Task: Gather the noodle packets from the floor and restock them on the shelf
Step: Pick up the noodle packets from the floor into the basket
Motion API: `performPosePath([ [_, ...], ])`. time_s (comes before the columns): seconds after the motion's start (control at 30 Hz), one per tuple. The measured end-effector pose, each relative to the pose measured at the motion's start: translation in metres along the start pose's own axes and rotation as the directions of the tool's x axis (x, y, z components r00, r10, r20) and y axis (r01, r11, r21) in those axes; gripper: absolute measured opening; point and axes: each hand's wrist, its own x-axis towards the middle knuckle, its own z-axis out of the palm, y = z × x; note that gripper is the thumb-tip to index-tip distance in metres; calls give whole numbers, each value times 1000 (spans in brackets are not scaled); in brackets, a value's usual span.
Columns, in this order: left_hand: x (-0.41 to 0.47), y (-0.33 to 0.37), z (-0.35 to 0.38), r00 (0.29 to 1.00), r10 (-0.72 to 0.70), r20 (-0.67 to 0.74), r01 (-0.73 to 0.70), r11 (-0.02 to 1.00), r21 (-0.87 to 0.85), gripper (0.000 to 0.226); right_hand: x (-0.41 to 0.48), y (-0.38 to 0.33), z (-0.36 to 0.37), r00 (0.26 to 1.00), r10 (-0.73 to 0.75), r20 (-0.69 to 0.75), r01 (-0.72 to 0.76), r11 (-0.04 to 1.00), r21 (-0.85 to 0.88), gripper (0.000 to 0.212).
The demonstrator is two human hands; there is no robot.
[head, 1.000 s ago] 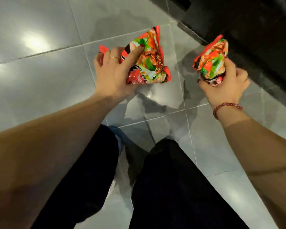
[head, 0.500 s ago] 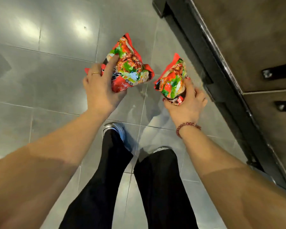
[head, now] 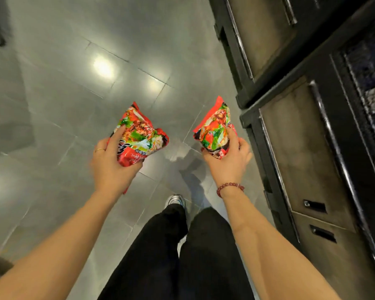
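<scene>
Gripping the left noodle packet in the left hand — one finger lying up along the printed face, the rest curling under its lower end. Clutching the right noodle packet in the right hand, fingers closing round its bottom end from below. Holding both packets up in the air, well above the grey tiled floor and apart from each other, crinkled red tops pointing away. Wearing a thin ring on the left hand and a red bead bracelet on the right wrist. Standing in black trousers and a pale shoe — just beside a dark cabinet running along the right.
</scene>
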Motion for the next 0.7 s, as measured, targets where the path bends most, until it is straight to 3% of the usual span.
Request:
performPosePath([
  [0.3,77,56,-51,968,-153,-200,118,977,-176,90,85,-118,5,970,-228,83,229,973,-5,79],
  [0.47,174,102,-52,954,-199,-224,157,969,-190,90,180,-183,18,932,-330,147,346,932,-105,80],
  [0.7,316,155,-77,948,-206,-245,173,974,-148,91,304,-267,43,887,-357,292,404,907,-116,81],
])
